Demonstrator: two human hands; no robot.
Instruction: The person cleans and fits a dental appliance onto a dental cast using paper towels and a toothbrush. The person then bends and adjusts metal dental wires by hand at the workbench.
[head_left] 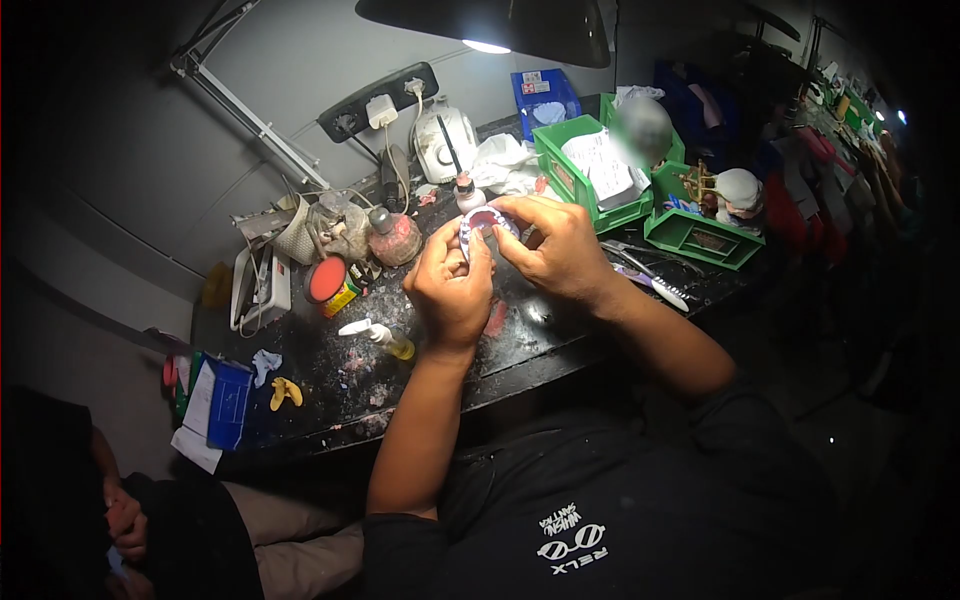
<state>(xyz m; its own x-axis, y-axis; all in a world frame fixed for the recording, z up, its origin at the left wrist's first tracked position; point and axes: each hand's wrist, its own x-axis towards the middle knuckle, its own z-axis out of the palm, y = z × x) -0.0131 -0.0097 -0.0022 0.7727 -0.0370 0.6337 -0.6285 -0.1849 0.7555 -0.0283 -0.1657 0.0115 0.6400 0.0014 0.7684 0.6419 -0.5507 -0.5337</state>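
Note:
Under the lamp, a small horseshoe-shaped dental model (466,232), pale at the rim with dark red inside, is held up between both hands above the bench. My left hand (452,285) grips its left and lower side, thumb pressed against it. From the right, my right hand (560,245) pinches its other side with fingertips and thumb. The fingers hide part of the model. Just behind it stands a small bottle with a brush (467,195) sticking up.
A black bench (330,400) carries a red-lidded tin (327,279), a pump bottle (390,340), a round glass jar (394,240) and yellow pieces (286,393). Green bins (570,150) and a knife-like tool (655,283) lie right. A lamp (490,25) hangs above; another person's hands (127,525) show lower left.

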